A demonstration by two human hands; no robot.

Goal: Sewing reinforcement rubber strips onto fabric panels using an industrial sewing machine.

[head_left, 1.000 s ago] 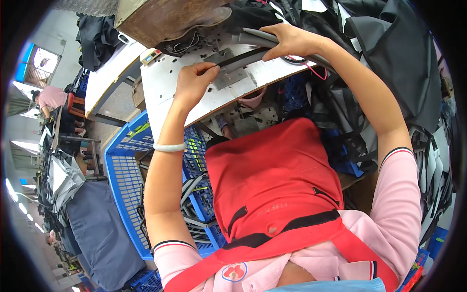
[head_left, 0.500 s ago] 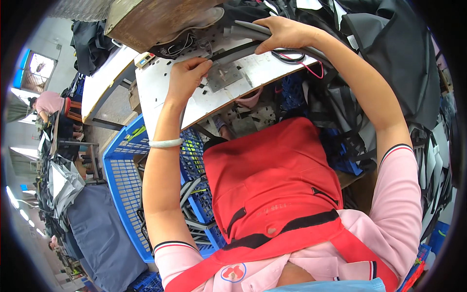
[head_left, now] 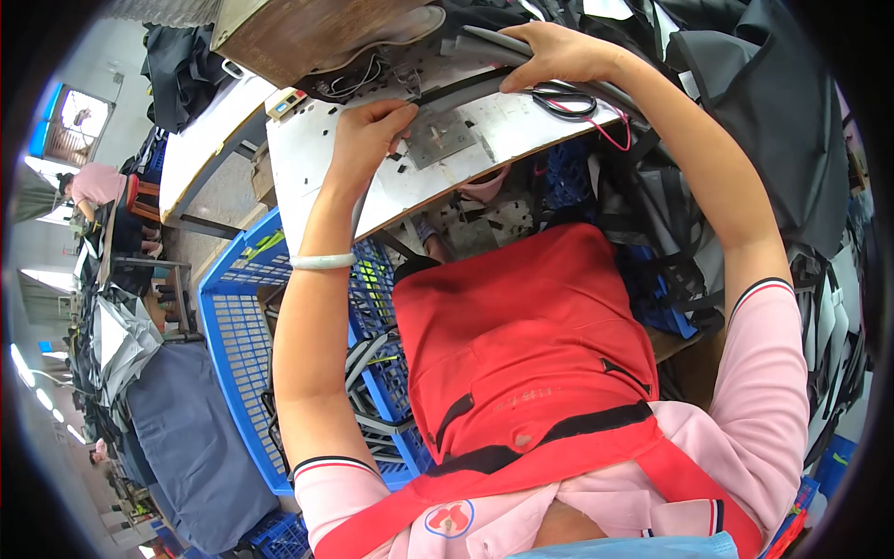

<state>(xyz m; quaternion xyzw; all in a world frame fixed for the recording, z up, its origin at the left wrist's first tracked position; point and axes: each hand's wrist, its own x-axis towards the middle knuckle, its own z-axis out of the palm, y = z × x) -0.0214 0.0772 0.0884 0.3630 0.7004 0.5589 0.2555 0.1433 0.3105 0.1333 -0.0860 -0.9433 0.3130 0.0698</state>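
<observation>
Dark strip (head_left: 470,90) farther forward, partly behind hands (head_left: 366,142)

I hold 1 narrow, flexible strip (head_left: 468,91) stretched between my 2 hands, black along its far side and grey along its near side. My left hand (head_left: 366,140) pinches it between thumb and fingertips; my right hand (head_left: 561,56) grips it farther along, thumb against it. The span between them bows slightly and slants up to the right, above the white tabletop (head_left: 321,154). Its surface looks smooth, with no kink in that stretch. Past my right thumb, my hand hides it, so I cannot tell where it ends.
</observation>
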